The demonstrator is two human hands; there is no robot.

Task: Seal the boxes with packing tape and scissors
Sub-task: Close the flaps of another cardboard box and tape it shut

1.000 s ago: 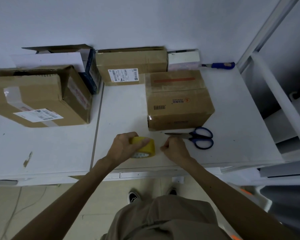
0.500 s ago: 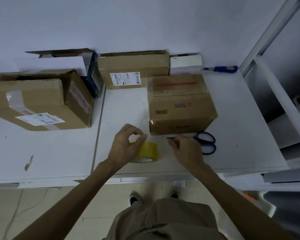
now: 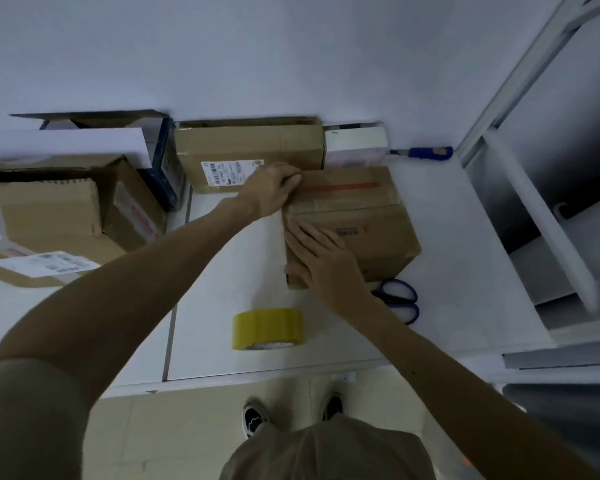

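A closed brown cardboard box (image 3: 371,216) with a red strip on its top stands mid-table. My left hand (image 3: 271,192) grips the box's top left edge, fingers curled over it. My right hand (image 3: 326,261) lies flat on the near face by the left corner, fingers straight and the thumb at the corner. A roll of yellow packing tape (image 3: 267,327) stands free on the white table (image 3: 447,237) in front of the box. Blue-handled scissors (image 3: 400,301) lie by the box's near right side, blades hidden under my right wrist.
A large taped box (image 3: 49,216) fills the table's left side, with an open box (image 3: 94,133) behind it. Against the wall stand a labelled brown box (image 3: 250,147), a small white box (image 3: 355,143) and a blue-handled knife (image 3: 426,152). A white rack (image 3: 551,220) borders the right.
My left hand let go of the tape roll and reached up to the box's top left edge. My right hand moved from beside the scissors onto the box's near face.
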